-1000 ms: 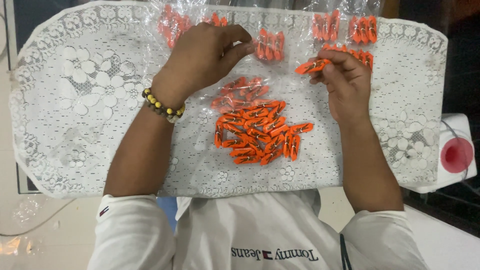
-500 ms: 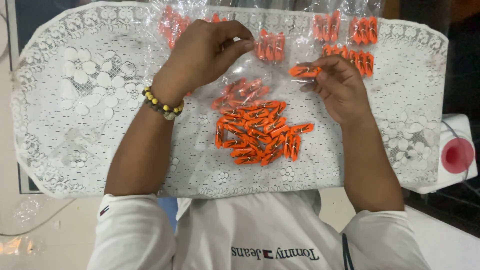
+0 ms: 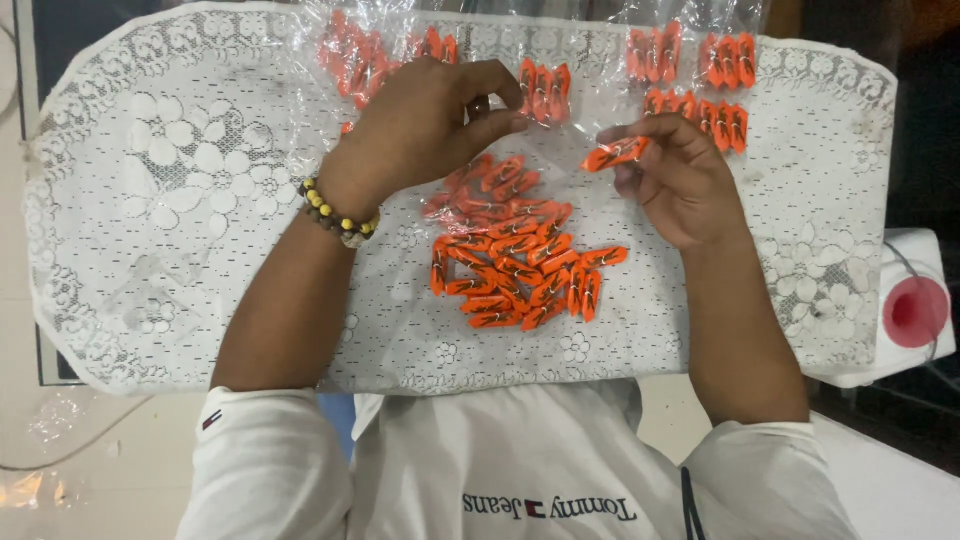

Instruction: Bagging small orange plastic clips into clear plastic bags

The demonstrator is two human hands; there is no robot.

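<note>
Here the person's left hand (image 3: 425, 125), with a bracelet of brown and yellow beads (image 3: 335, 212) on its wrist, hangs curled over the middle of a white lace cloth (image 3: 180, 200), thumb and fingertips drawn together on a thin clear plastic bag (image 3: 565, 150). The right hand (image 3: 675, 180) sits just to the right of it, pinching a small orange plastic clothes peg (image 3: 613, 154) between thumb and forefinger, the other fingers loosely bent.

Near the person, between the two forearms, lies a loose heap of orange pegs (image 3: 520, 275), spreading up toward the left hand, where some lie under the clear film. Along the far edge of the cloth lie clear packets of orange pegs (image 3: 725, 60), set side by side, two at the far right, more behind and beside the left hand.

The cloth's scalloped edge runs close to the person's white shirt (image 3: 520, 470) on the near side. To the left of the left forearm the lace is bare out to its left edge; to the right of the right hand a narrower bare strip reaches the right edge. Beyond that edge stands a white box with a round pink part (image 3: 915, 310), well apart from both hands.
</note>
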